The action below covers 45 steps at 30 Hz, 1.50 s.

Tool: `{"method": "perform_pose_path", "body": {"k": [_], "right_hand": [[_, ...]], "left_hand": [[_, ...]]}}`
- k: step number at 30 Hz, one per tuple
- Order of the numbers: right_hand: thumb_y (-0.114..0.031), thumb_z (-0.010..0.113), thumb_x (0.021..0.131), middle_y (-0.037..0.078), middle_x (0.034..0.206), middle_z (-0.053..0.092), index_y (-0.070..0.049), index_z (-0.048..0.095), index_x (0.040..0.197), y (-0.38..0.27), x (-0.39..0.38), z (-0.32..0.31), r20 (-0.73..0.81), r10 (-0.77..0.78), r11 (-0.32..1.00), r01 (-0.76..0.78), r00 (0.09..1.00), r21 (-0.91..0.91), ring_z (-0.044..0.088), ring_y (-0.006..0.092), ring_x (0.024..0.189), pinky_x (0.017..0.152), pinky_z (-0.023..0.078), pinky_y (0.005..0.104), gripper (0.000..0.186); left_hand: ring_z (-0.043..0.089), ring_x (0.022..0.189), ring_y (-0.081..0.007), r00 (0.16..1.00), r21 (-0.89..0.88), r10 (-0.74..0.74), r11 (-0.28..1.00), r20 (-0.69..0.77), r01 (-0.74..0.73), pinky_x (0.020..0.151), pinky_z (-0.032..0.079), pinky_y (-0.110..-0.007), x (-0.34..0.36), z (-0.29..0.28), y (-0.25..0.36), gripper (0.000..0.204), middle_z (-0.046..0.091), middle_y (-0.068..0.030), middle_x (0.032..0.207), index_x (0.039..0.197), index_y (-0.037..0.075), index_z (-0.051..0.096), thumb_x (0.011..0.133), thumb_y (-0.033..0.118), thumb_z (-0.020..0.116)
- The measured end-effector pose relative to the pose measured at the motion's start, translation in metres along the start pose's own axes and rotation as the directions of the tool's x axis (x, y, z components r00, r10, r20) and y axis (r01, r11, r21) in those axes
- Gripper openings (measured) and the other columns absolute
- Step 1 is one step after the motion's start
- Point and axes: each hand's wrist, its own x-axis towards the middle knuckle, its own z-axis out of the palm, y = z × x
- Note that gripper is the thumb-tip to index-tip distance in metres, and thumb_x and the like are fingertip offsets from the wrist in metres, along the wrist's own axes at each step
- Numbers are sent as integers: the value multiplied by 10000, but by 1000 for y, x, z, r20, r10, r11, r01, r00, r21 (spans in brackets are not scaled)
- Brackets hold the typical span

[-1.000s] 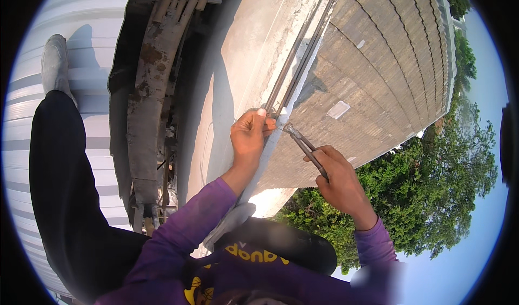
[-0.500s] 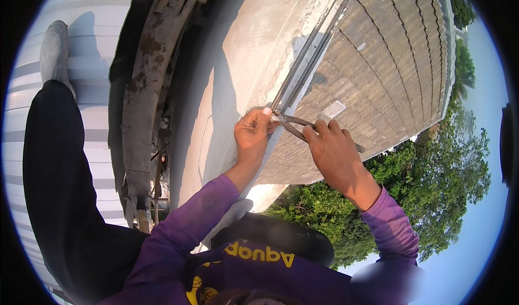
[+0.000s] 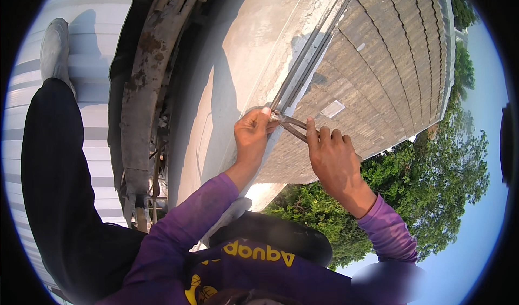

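Sunlit concrete ledge (image 3: 246,51) is running up and away from the left fingertips, ribbed pale metal sheeting (image 3: 97,126) is lying well to their left, a tiled roof (image 3: 389,72) is spreading to their right, and green trees (image 3: 427,189) are standing right of and below the right fingers. From my distant seat I am watching the left hand (image 3: 251,135) holding its thumb and fingers together in a pinch at the head of a pair of metal pincers (image 3: 285,122), though I am not managing to tell what is sitting between those fingertips. Meanwhile, the right hand (image 3: 338,162) is clamping its fingers around the pincers' handles, so the tool is bridging the space between both sets of fingers, while dark rods (image 3: 310,68) are stretching away just above the left thumb
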Motion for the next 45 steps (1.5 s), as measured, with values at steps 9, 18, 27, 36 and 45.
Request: {"method": "perform_pose_path", "body": {"k": [9,18,27,36,45], "right_hand": [[-171,619,948,44,963,603,18,591,1396,-1,4,1,-86,-22,996,14,996,-94,633,180,901,733,544,288,487],[-155,593,978,77,1038,609,-9,540,1488,11,11,-13,-13,-99,981,95,995,-170,616,224,962,795,538,374,533],[-137,629,959,70,982,623,37,560,1387,4,13,-19,10,-75,992,75,997,-105,642,194,951,755,569,307,468],[-70,644,957,175,885,641,8,552,1097,2,1,-10,139,-18,961,-21,990,276,717,351,796,661,590,415,185],[-87,573,1024,133,663,604,37,619,1074,16,6,6,256,-23,520,-207,966,829,603,265,571,550,460,386,142]], "left_hand": [[747,843,-178,1000,-10,16,1000,18,-16,781,604,-319,2,-3,-2,328,745,-87,894,947,-11,731,1069,279,638],[751,832,-175,1000,-31,-9,999,-5,9,759,600,-303,2,2,-2,303,736,-77,889,969,-7,727,1070,263,634],[725,820,-141,1000,-84,22,996,7,-21,767,609,-300,3,1,-3,308,714,-69,864,898,-5,698,1066,246,640],[711,955,-266,984,226,166,962,-58,-150,901,574,-409,-14,2,-4,293,714,-164,1016,1175,-27,679,1072,239,610],[514,1378,-348,999,224,28,974,-17,-24,1146,409,-462,-119,34,-5,586,504,-258,1456,1511,-36,364,1106,355,526]]}}
